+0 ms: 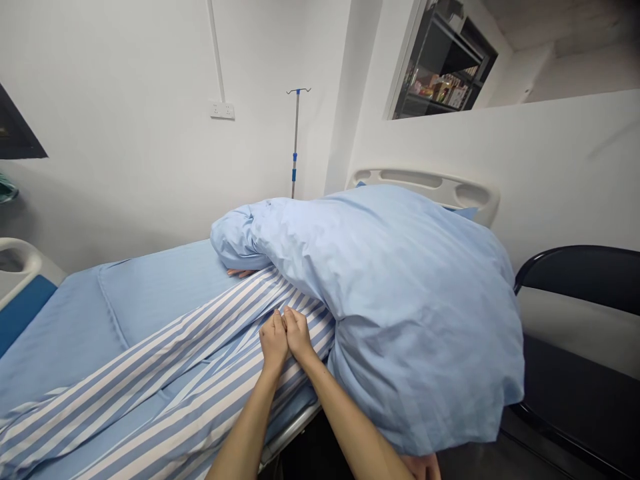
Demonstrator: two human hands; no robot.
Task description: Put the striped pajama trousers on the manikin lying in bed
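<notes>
My left hand [273, 339] and my right hand [299, 332] are closed, side by side with thumbs uppermost, over the striped trousers [200, 340] of a person lying on the bed. The two hands touch or nearly touch. Their curled fingers hide whatever they may hold. A light blue quilt [400, 280] lies bunched over the person's upper body, just right of my hands. Part of the person's hand [241, 273] shows under the quilt's far edge. Another hand [424, 466], partly hidden, hangs below the quilt near the bottom.
The bed has a blue sheet [150, 280], a pale headboard [425, 179] and a footboard [30, 263]. A metal bed rail [293, 430] runs along the near side. A black chair [580, 273] stands at right. Behind the bed rises an IV pole [296, 127].
</notes>
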